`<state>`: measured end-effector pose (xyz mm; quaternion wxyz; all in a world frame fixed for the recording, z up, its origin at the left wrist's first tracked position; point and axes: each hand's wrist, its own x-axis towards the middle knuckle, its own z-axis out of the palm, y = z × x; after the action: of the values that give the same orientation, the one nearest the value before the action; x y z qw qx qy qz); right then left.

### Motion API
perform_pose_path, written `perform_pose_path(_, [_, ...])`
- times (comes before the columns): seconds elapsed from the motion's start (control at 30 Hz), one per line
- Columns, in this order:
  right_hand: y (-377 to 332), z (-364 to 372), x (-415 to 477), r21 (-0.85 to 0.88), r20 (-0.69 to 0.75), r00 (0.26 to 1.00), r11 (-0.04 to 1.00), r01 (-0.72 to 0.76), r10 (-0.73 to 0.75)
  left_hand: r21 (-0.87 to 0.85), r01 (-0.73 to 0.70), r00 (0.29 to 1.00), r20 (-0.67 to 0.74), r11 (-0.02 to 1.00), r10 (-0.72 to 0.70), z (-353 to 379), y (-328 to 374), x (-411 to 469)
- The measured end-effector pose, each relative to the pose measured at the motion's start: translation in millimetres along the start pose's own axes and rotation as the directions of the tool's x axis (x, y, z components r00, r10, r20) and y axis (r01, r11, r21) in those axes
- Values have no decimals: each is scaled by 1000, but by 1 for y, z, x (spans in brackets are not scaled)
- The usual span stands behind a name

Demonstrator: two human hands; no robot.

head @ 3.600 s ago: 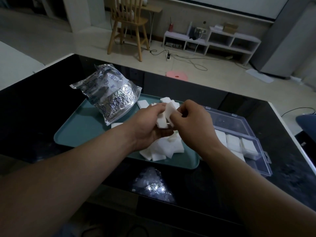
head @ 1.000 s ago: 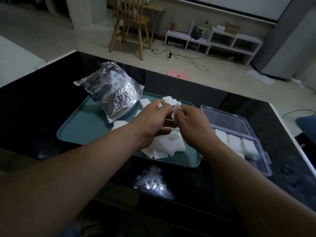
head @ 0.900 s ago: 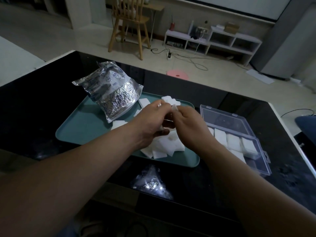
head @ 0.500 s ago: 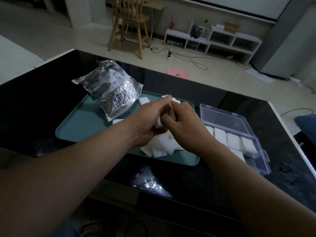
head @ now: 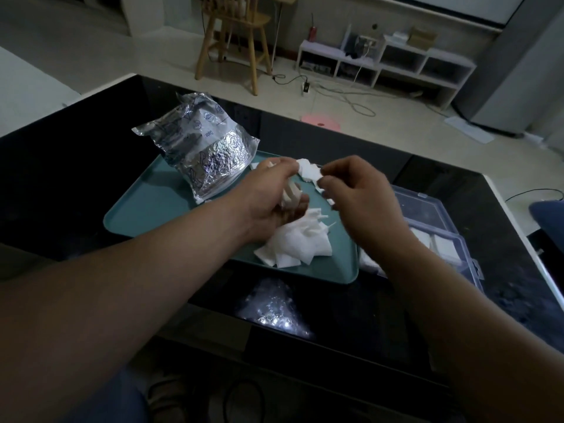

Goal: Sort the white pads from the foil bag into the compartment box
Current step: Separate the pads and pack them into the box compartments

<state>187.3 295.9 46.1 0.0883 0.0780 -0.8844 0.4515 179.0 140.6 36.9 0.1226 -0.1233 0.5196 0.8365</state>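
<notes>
White pads [head: 294,245] lie heaped at our teal tray's [head: 146,215] near right corner, foil bag [head: 201,151] behind. Our left hand [head: 271,196] grips several pads; our right hand [head: 357,193] pinches one, hiding part of the compartment box [head: 451,248].

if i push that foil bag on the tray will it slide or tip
Probably tips or crumples: the foil bag stands slumped and creased, its top flattened. It looks light, likely mostly emptied, since white pads lie piled on the teal tray.

Both forearms are seen bare to the frame edge; no sleeves, watch or rings are worn on the left hand [head: 268,193] or the right hand [head: 360,196].
</notes>
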Motion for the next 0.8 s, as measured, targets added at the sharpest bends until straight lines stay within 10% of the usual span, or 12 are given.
perform_pose_path(0.27, [38, -5, -10, -591, 371, 926, 786, 180, 67, -109, 11, 996, -82, 994, -20, -20, 18, 14])
perform_pose_path(0.8, [41, 4, 16, -486, 244, 967, 872, 58, 72, 39, -13, 990, -140, 999, 18, -31, 21, 15])
